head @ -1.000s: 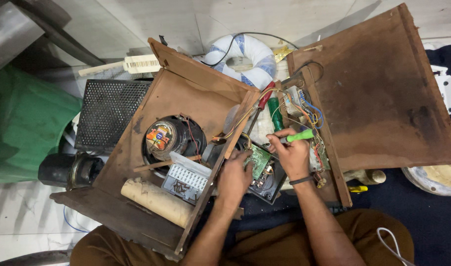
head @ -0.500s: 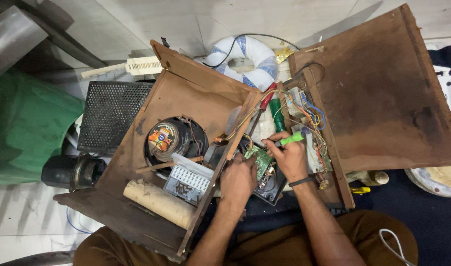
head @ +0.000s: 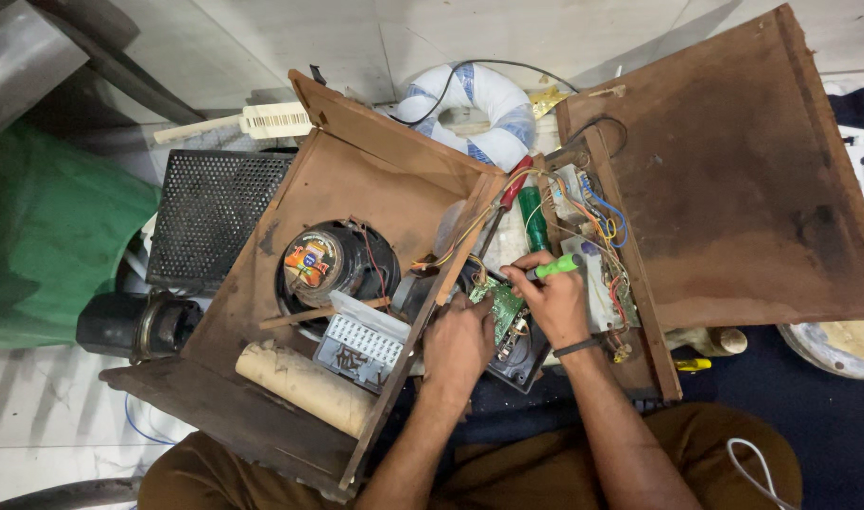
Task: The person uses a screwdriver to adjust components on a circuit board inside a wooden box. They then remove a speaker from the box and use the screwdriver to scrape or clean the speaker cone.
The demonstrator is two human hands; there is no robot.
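Note:
My right hand (head: 553,300) grips a small screwdriver with a bright green handle (head: 557,266), its tip down on a green circuit board (head: 498,304). My left hand (head: 458,345) rests on the black housing (head: 517,362) under that board, steadying it beside the cabinet's wooden side wall. The open wooden speaker cabinet (head: 356,179) lies on my lap, with a round speaker magnet (head: 321,260) inside. Coloured wires (head: 592,212) run from the board area to the right.
A brown wooden back panel (head: 734,179) lies at the right. A perforated black grille (head: 205,212), a green bag (head: 45,236), a white and blue ring (head: 489,104), a cardboard tube (head: 304,382), a red-handled and a dark green-handled screwdriver (head: 532,219) lie around.
Both hands stay on the circuit board; the right hand with the green screwdriver has shifted slightly. The view has drifted a little.

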